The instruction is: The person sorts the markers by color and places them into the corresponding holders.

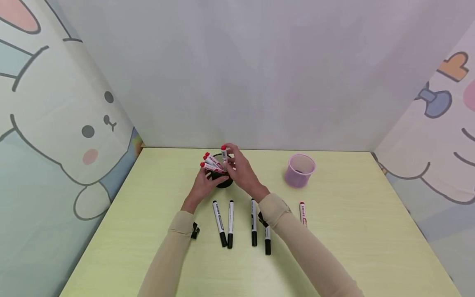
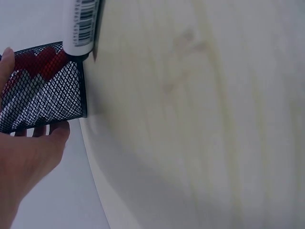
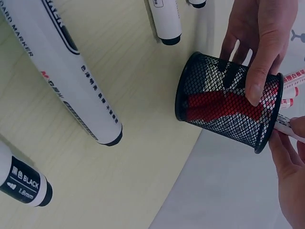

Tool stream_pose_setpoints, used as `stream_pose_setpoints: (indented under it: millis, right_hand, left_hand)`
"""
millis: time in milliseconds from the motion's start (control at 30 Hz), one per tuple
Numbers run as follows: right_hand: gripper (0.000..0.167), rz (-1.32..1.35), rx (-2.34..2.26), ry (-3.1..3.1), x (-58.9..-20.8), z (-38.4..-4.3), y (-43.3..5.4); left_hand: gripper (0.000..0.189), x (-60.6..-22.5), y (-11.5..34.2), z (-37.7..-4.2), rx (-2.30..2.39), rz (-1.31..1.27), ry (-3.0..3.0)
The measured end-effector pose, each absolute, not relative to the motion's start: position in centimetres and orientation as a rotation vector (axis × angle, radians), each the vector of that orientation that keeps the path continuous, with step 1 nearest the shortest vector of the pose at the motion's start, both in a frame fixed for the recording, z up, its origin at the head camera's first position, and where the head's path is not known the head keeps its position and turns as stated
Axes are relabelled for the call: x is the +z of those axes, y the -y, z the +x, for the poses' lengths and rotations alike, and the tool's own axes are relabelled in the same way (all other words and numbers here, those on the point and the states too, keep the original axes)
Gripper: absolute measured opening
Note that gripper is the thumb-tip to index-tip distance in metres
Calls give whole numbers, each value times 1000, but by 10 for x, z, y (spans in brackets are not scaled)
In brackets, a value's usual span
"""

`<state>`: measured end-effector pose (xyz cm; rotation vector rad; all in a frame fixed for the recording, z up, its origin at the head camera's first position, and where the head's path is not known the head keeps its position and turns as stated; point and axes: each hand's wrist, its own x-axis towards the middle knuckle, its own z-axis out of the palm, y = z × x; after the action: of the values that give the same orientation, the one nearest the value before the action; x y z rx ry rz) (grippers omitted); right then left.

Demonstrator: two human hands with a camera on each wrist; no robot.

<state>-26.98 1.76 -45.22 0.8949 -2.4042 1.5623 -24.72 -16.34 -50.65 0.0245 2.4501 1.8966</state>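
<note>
My left hand (image 1: 202,186) grips a black mesh pen cup (image 1: 224,184), its thumb across the mesh wall in the right wrist view. Several white markers with red ends (image 1: 211,167) lean out over the cup's left rim. Red caps (image 3: 214,106) show through the mesh, low in the cup. At the cup's right side, my right hand (image 1: 242,168) pinches a white marker (image 1: 224,154) with a red end pointing up. The lower part of this marker goes down past the rim (image 3: 281,90) into the cup.
Black-capped whiteboard markers (image 1: 219,225) lie in a row on the light wooden table (image 1: 122,247), some close to the right sleeve. One red-ended marker (image 1: 303,213) lies partly behind that sleeve. A pink cup (image 1: 298,178) stands at the back right.
</note>
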Motion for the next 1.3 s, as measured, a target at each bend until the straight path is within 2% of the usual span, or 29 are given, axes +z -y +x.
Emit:
stream_pose_setpoints:
  millis: [400, 633, 967, 1300]
  right_hand:
    - [58, 1012, 1152, 2535, -454, -266, -10]
    - [48, 1085, 1026, 2539, -453, -263, -7]
    - [21, 1129, 1089, 2549, -452, -258, -6]
    - [23, 1057, 1213, 2560, -451, -260, -10]
  left_hand:
    - [82, -508, 165, -247, 1910, 52, -2454]
    - [83, -508, 165, -247, 1896, 85, -2479]
    - [85, -507, 166, -248, 1922, 140, -2486]
    - [87, -505, 166, -247, 1914, 134, -2469]
